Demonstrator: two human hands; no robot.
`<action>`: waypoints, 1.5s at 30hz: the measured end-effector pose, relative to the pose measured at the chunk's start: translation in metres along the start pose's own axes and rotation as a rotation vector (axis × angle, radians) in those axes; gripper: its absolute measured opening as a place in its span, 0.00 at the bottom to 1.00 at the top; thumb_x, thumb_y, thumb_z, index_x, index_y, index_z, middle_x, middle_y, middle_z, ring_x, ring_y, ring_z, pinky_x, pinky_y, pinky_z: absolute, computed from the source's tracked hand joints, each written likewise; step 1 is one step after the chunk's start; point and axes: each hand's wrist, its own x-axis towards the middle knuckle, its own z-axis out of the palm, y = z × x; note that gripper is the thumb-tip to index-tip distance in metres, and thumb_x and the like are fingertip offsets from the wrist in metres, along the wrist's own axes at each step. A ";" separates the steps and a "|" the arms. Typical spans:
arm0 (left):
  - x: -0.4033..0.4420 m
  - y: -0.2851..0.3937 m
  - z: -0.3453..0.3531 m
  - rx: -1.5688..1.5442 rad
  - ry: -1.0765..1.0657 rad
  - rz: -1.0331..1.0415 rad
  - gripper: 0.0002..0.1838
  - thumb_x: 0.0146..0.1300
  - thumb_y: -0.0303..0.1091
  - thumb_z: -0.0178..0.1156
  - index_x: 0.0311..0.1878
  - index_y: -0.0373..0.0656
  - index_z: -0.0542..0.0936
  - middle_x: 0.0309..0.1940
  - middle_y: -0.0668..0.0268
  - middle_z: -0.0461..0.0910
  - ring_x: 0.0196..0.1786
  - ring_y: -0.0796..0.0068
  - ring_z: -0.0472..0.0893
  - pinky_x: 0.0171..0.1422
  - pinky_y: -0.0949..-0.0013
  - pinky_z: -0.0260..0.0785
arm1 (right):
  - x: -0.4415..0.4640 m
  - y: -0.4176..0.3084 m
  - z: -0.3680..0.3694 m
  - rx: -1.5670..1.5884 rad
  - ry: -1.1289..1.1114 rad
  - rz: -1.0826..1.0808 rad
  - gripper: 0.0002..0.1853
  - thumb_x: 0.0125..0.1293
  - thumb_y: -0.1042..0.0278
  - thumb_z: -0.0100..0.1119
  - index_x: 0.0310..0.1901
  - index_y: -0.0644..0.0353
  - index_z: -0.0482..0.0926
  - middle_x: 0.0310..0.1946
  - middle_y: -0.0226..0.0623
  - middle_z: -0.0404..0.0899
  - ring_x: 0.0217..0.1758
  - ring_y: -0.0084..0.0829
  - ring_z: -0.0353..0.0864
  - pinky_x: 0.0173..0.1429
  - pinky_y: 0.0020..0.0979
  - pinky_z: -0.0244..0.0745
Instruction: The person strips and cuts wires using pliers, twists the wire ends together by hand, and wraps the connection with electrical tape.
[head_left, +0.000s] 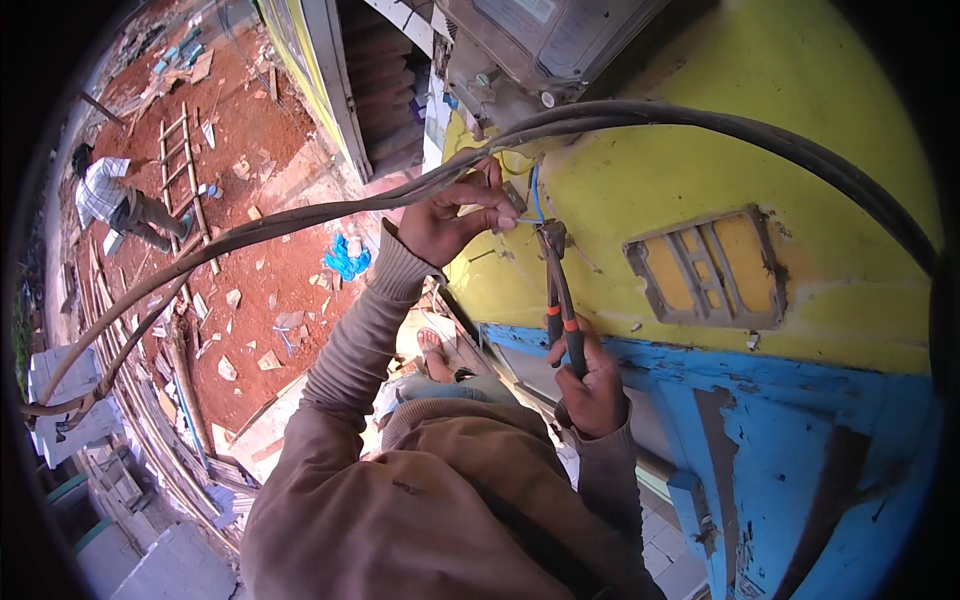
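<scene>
My left hand (458,217) pinches a thin pale wire (528,221) between thumb and fingertips, just below a thick dark cable (590,112). My right hand (592,385) is wrapped round the handles of pliers (556,275) with black and orange grips. The head of the pliers points up and meets the wire end a little to the right of my left fingertips. A blue wire (537,190) runs down to the same spot, against the yellow wall (800,210). What the jaws hold is too small to tell.
A meter box (560,40) is mounted above. A small frame (708,268) is fixed to the wall, over blue peeling boards (790,400). Below left, a person (120,195) stands by a wooden ladder (185,180) on red soil with rubble.
</scene>
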 end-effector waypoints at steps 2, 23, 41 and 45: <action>0.000 -0.003 -0.002 0.010 -0.009 0.016 0.10 0.51 0.15 0.70 0.38 0.36 0.87 0.47 0.67 0.70 0.50 0.74 0.76 0.56 0.68 0.72 | 0.001 -0.001 -0.001 -0.052 0.022 -0.008 0.11 0.52 0.89 0.47 0.35 0.65 0.73 0.61 0.49 0.73 0.50 0.37 0.79 0.56 0.32 0.71; 0.005 -0.027 -0.009 -0.087 -0.011 0.043 0.06 0.53 0.21 0.70 0.36 0.38 0.86 0.42 0.68 0.79 0.51 0.71 0.73 0.63 0.65 0.64 | -0.001 -0.012 -0.007 0.655 -0.172 0.305 0.04 0.62 0.81 0.54 0.36 0.63 0.70 0.50 0.47 0.77 0.40 0.32 0.81 0.44 0.36 0.80; -0.009 -0.008 0.020 -0.084 0.217 0.087 0.11 0.50 0.14 0.70 0.39 0.32 0.86 0.42 0.58 0.82 0.47 0.68 0.82 0.54 0.67 0.77 | 0.010 -0.027 0.001 0.674 -0.225 0.382 0.37 0.46 0.75 0.73 0.56 0.61 0.61 0.30 0.38 0.79 0.23 0.27 0.81 0.28 0.27 0.79; -0.009 -0.003 0.023 0.034 0.231 0.054 0.12 0.51 0.14 0.69 0.40 0.32 0.86 0.43 0.59 0.82 0.47 0.68 0.82 0.53 0.68 0.76 | -0.002 -0.025 0.013 0.262 -0.021 0.199 0.38 0.45 0.73 0.74 0.59 0.65 0.65 0.32 0.35 0.79 0.24 0.21 0.79 0.29 0.24 0.76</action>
